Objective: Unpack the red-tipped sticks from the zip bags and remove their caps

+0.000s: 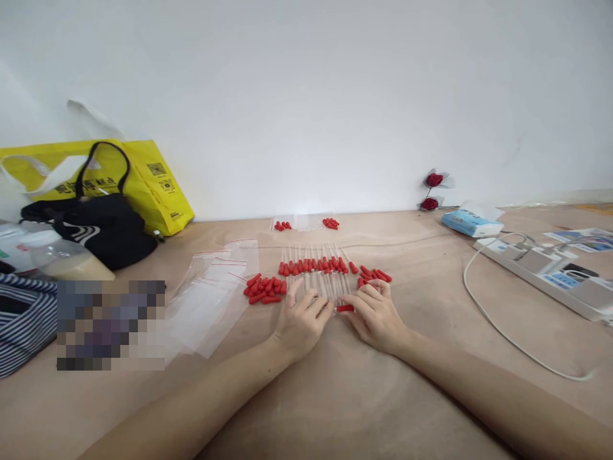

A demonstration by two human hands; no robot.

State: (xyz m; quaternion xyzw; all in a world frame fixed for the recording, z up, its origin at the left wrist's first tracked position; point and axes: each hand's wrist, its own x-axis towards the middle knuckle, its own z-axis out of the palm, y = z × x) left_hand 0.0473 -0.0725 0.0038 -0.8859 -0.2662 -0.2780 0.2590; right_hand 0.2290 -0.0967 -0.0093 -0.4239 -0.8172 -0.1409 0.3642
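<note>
In front of me my right hand (pixel 376 316) pinches a red rubber dropper bulb (pixel 344 308) lying sideways. My left hand (pixel 302 319) has its fingers closed just left of that bulb's open end, on what looks like a glass dropper tube, mostly hidden by the fingers. Behind both hands lies a row of bare glass tubes (pixel 315 282). Beyond these is a row of droppers (pixel 313 264) with red bulbs fitted, their tips facing away. Loose red bulbs form a pile (pixel 263 289) beside my left hand and another pile (pixel 376 275) beyond my right hand.
Clear zip bags (pixel 205 300) lie left of the bulbs. A filled bag (pixel 306 222) rests near the wall. At left stand a yellow bag (pixel 163 185), a black bag (pixel 110 223) and a bottle (pixel 71 259). Tissues (pixel 472 220), a power strip (pixel 541 271) and a white cable (pixel 498 332) occupy the right.
</note>
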